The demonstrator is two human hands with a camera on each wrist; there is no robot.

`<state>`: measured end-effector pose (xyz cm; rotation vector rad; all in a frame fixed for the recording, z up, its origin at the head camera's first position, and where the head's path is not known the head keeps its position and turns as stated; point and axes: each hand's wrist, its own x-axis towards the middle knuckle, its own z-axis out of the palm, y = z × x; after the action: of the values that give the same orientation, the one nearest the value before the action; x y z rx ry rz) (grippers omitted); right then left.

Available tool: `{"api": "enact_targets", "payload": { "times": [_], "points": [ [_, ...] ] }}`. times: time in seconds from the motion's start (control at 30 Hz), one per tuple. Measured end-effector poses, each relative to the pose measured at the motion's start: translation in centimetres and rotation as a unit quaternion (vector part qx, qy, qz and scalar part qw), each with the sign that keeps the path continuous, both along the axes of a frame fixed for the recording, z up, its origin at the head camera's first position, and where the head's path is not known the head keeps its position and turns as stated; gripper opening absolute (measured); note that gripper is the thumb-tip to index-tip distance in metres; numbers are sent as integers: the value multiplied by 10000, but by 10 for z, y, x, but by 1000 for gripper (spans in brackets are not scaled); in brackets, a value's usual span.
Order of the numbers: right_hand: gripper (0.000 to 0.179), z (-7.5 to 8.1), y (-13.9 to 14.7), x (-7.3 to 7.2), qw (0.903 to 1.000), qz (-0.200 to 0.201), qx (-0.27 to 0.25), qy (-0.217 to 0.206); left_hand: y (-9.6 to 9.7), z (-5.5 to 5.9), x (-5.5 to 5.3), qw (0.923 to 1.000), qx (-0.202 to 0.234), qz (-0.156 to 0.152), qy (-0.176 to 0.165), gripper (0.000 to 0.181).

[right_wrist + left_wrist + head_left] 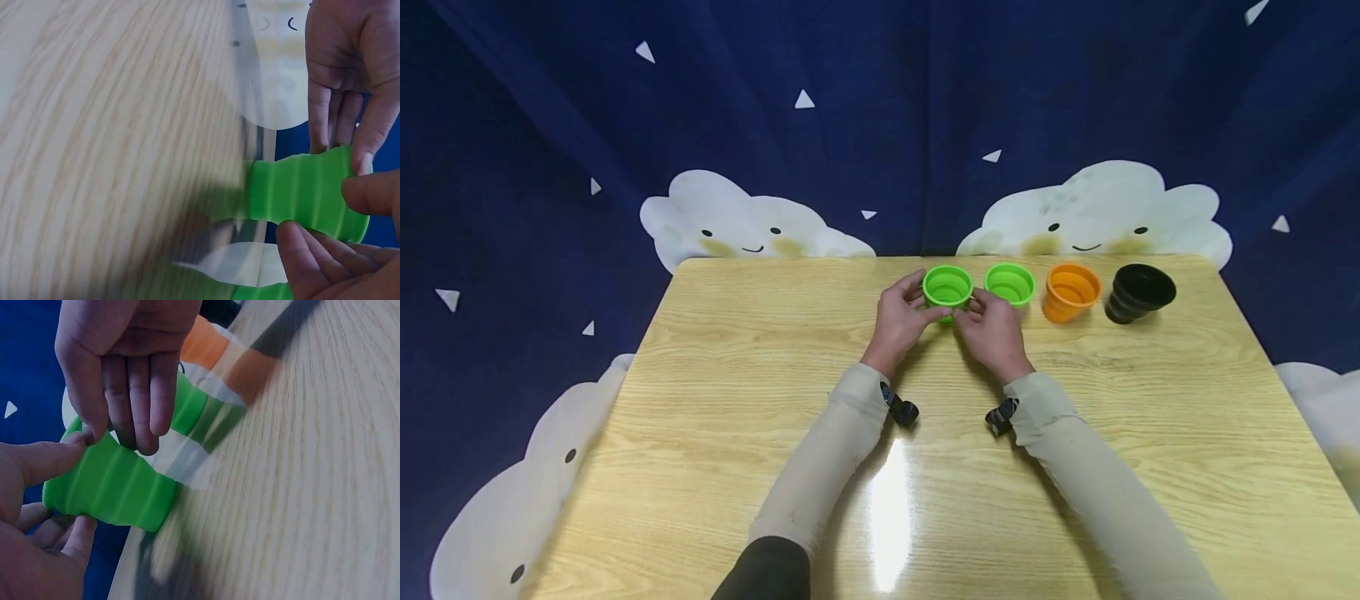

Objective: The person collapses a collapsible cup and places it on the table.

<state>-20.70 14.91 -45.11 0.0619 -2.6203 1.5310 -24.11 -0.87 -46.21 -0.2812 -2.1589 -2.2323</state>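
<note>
Both hands hold a ribbed green folding cup (pixel 947 285), its mouth facing up, near the table's back edge. My left hand (pixel 898 318) grips its left side, thumb at the rim and fingers below in the left wrist view, where the cup's ridged wall (pixel 119 481) shows. From the right, my right hand (pixel 995 333) pinches the same cup. The right wrist view shows the cup (pixel 303 190) close over the wood, with the right thumb near its rim. A second green cup (pixel 1011 283) stands just beyond the right hand, partly hidden by it.
Further right in the row come an orange cup (pixel 1072 292) and a black cup (pixel 1138 290). All are on a light wooden table (pixel 722 400). A dark blue curtain (pixel 910 125) with white clouds hangs right behind the back edge.
</note>
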Motion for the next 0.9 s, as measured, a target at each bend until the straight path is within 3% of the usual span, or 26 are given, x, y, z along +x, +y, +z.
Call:
{"api": "enact_targets", "payload": {
  "times": [0.5,0.73,0.9],
  "points": [
    [53,7,-2,2,9998,-33,-200,5,-2,8,4,9999,-16,90,-50,73],
    [51,18,1,6,9984,29,-563,51,-9,19,7,9998,-52,-185,-75,74],
    [52,24,7,10,9983,15,-573,76,-15,27,11,9985,-388,-366,93,74]
  ]
}}
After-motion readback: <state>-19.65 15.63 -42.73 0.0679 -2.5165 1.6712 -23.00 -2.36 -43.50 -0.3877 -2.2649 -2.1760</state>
